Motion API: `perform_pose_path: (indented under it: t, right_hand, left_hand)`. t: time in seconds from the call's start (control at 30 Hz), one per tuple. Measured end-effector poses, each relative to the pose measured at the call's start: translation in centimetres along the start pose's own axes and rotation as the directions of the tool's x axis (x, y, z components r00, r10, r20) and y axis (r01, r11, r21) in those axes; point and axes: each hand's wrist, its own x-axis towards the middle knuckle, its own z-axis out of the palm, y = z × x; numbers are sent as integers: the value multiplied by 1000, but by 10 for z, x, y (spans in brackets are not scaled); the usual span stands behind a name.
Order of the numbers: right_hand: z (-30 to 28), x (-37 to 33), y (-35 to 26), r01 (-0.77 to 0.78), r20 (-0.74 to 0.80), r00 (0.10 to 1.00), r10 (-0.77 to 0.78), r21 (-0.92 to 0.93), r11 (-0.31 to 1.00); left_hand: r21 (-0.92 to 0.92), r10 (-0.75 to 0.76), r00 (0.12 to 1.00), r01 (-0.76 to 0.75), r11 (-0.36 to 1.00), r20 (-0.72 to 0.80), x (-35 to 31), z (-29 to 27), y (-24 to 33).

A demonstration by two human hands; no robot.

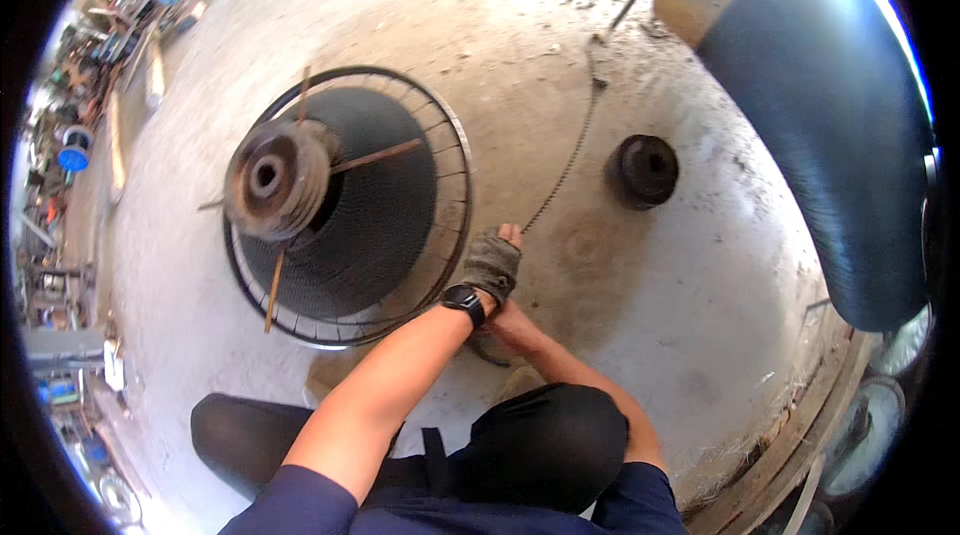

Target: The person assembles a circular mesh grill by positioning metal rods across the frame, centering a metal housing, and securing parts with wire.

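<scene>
My left hand, in a grey-green fingerless glove with a dark watch at the wrist, is closed at the near end of a thin, crimped wire or chain-like strand. From there the strand runs away across the floor to the far right. My right forearm crosses beneath my left wrist, and the right hand is mostly hidden there, its fingers out of sight. Left of my hands lies a large spoked wheel rim bearing a dark coiled cone. A rusty grooved hub and wooden sticks top it.
A dark round spool-like part stands on the dusty floor to the right. A large dark padded shape fills the upper right. Wooden boards line the lower right. Clutter with blue spools runs along the left.
</scene>
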Motion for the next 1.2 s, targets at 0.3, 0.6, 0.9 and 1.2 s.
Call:
perform_pose_path:
  t: [0.3,0.6,0.9,1.2]
  right_hand:
    - [-55,15,14,160,-190,977,-96,358,920]
    - [-71,20,-57,110,-537,842,52,267,957]
    - [-123,31,-104,113,-672,738,57,207,972]
    - [-181,46,-140,94,-791,599,127,227,969]
  left_hand:
    - [-249,-13,977,68,966,214,87,-42,48]
    - [-508,-131,977,28,861,-168,-12,-59,21]
    - [-286,-182,982,158,945,-58,-118,-44,0]
    - [-245,-193,973,157,957,-130,-103,-28,-12]
